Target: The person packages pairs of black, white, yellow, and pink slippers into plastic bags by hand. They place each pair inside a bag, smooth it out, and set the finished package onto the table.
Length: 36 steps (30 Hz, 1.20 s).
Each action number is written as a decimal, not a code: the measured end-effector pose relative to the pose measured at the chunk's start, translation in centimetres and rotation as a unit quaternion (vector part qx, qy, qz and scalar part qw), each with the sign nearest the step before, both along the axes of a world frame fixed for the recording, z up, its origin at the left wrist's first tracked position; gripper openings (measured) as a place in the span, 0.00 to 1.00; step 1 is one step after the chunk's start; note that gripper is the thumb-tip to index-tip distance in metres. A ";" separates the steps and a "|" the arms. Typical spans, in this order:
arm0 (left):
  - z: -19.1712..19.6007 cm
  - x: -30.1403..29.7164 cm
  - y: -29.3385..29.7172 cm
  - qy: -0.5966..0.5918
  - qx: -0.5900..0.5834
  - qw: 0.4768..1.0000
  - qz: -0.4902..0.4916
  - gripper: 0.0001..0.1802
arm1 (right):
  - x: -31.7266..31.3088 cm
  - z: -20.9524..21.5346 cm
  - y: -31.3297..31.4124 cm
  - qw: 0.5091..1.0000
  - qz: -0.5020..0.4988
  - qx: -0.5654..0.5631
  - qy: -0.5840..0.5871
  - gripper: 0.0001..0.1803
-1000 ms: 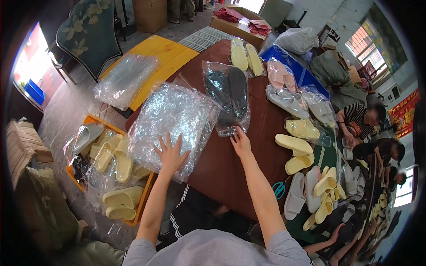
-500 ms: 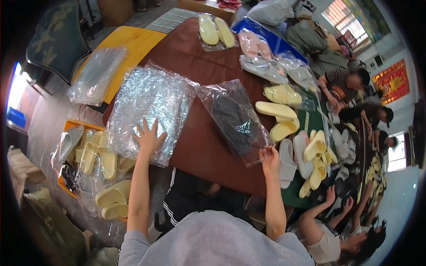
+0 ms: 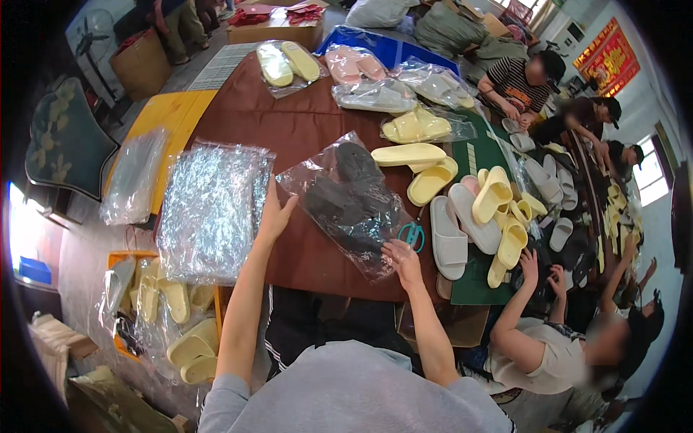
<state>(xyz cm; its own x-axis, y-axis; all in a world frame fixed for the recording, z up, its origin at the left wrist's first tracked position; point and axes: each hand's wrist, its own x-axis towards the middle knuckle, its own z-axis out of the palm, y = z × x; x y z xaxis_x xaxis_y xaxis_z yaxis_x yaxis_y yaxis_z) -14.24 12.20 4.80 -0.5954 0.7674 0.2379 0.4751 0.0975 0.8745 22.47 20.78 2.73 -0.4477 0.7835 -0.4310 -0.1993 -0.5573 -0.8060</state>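
Bagged pair (image 3: 361, 166) in the middle, bag pile (image 3: 209, 216) on the left

On the table (image 3: 289, 115), the bagged pair is between the left hand (image 3: 275, 213) and the right hand (image 3: 402, 261). The bag pile lies left of the left hand. Further left, a second pile (image 3: 133, 177) lies on a side table (image 3: 155, 112). Nearer the person, also at left, a crate (image 3: 219, 307) holds slippers (image 3: 173, 299). Scissors (image 3: 411, 237) lie just right of the bagged pair, with loose slippers (image 3: 449, 238) beyond them. Behind, more bagged slippers (image 3: 274, 65) lie before a tray (image 3: 375, 43)
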 end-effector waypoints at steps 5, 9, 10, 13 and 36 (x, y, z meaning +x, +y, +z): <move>0.0 2.6 3.9 -0.046 0.009 0.999 0.006 0.57 | -2.4 -2.2 3.2 0.765 -0.059 0.530 -0.361 0.28; -2.8 2.0 2.6 -0.147 -0.005 0.988 0.047 0.56 | -5.7 -2.4 5.1 0.834 -0.044 0.449 -0.317 0.40; -3.3 1.9 2.2 -0.193 -0.016 0.981 0.018 0.56 | -6.0 -2.6 5.6 0.857 -0.035 0.432 -0.279 0.39; -5.0 1.4 1.4 -0.139 0.013 0.990 0.001 0.54 | -6.8 -1.6 7.1 0.862 0.045 0.461 -0.205 0.35; 2.0 5.3 -15.3 -0.400 -0.040 0.913 0.068 0.29 | 11.0 13.4 -1.8 0.900 0.214 0.358 -0.129 0.11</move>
<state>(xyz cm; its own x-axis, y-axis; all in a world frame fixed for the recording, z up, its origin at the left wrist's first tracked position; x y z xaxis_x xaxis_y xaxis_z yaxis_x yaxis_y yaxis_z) -8.91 -3.10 6.76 -0.6455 0.6690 -0.3686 -0.3341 0.1867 0.9239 33.46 19.03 16.12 -0.7320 0.6811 -0.0167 0.1548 0.1424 -0.9776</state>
